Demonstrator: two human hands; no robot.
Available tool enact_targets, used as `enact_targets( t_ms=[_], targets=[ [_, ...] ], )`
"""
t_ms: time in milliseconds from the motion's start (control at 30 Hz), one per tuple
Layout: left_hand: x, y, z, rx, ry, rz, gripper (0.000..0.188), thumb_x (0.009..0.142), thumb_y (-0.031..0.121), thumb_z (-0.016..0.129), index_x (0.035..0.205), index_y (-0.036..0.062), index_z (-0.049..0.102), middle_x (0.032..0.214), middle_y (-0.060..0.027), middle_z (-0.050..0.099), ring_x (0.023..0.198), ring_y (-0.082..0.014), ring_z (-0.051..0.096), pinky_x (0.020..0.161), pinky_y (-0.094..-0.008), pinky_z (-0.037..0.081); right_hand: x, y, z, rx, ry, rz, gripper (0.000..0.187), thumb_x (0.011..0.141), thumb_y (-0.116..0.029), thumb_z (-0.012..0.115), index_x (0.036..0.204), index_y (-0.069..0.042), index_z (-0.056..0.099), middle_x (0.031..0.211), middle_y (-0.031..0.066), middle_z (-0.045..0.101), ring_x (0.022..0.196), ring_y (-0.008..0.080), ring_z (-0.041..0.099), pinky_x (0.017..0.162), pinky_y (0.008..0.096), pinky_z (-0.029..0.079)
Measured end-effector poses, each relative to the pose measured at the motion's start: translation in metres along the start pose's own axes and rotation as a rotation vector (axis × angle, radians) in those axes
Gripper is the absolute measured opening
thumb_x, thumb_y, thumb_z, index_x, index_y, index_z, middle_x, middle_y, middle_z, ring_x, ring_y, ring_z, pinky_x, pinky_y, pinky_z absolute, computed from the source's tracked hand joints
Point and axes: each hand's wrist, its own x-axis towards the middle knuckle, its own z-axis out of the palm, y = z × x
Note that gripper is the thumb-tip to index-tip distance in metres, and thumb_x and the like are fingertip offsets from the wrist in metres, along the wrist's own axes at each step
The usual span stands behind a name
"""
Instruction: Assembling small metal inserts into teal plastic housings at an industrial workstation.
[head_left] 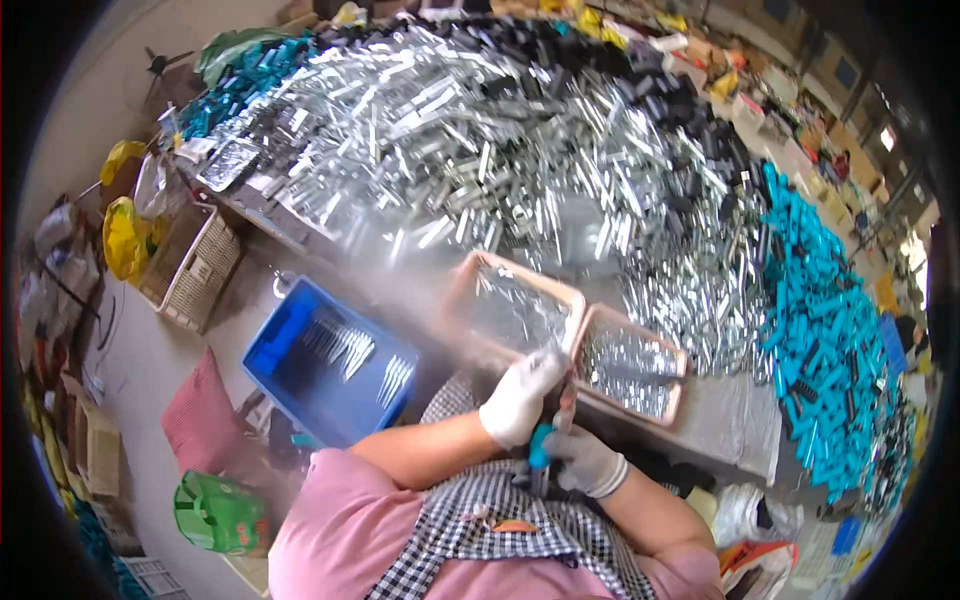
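My left hand, in a white glove, is closed just above the near edge of a pink tray. A greyish piece seems to be at its fingertips, but blur hides what it is. Lower and to the right, my right hand, also gloved, is closed around a teal-and-black handle-like piece in front of my checked apron. The two hands are close together. Small metal parts lie in the pink tray and in a second pink tray beside it.
A large heap of shiny metal pieces covers the table, with black pieces behind and teal pieces at the right. Left of me stand a blue bin holding some metal pieces, a beige basket and a red cushion.
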Motion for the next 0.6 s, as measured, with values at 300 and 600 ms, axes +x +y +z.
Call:
enact_targets(
  t_ms=[300, 600],
  targets=[
    [-0.023, -0.004, -0.06, -0.026, 0.099, -0.197, 0.037, 0.101, 0.039, 0.05, 0.122, 0.009, 0.052, 0.078, -0.0043, 0.056, 0.06, -0.0163, 0.057, 0.056, -0.0309, 0.049, 0.103, -0.208, 0.035, -1.685, 0.23, -0.553, 0.034, 0.085, -0.025, 0.064, 0.116, -0.01, 0.066, 0.109, 0.0186, 0.068, 0.098, 0.034, 0.067, 0.087, 0.0396, 0.053],
    [-0.022, -0.039, -0.094, -0.072, -0.101, -0.395, 0.034, 0.098, 0.04, 0.056, 0.103, 0.0071, 0.052, 0.078, -0.0043, 0.054, 0.062, -0.0154, 0.054, 0.059, -0.0312, 0.05, 0.21, -0.223, 0.048, -2.514, 0.235, -0.375, 0.028, 0.09, -0.012, 0.046, 0.109, -0.012, 0.066, 0.103, 0.0137, 0.066, 0.096, 0.0307, 0.067, 0.08, 0.0423, 0.055]
  ],
)
